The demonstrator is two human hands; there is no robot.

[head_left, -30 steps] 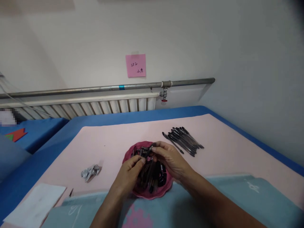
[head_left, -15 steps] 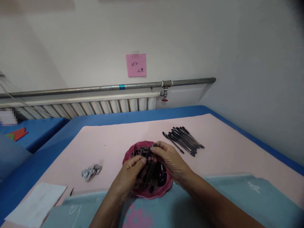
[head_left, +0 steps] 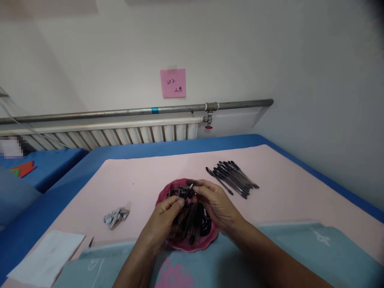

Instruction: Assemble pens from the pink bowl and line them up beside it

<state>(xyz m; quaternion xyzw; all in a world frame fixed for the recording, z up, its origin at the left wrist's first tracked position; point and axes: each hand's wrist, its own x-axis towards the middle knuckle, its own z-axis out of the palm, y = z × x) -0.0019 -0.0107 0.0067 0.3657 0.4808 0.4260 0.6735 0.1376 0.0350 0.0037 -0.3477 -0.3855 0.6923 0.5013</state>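
My left hand [head_left: 162, 219] is closed on a black pen [head_left: 187, 193], its silver tip pointing up and away. Beside that tip, the fingers of my right hand [head_left: 216, 200] pinch a small dark piece that looks like a pen cap [head_left: 190, 182]. Both hands are over a dark pink scalloped bowl [head_left: 194, 246]. Many black pen parts [head_left: 192, 224] fill it, partly hidden by my fingers. To the right of the bowl, several capped black pens [head_left: 232, 178] lie side by side on the pink sheet.
A crumpled grey-white wad [head_left: 115, 217] lies left of the bowl. Near the left front are a white sheet [head_left: 45, 256] and a small dark pointed piece [head_left: 91, 242]. A blue-green cloth [head_left: 294, 240] covers the front edge. Behind are a radiator [head_left: 144, 134] and pipe [head_left: 120, 112].
The silver pen tip now shows between my hands, where a dark end was before. My right fingers have shifted slightly with the dark piece. The pens on the sheet are unmoved.
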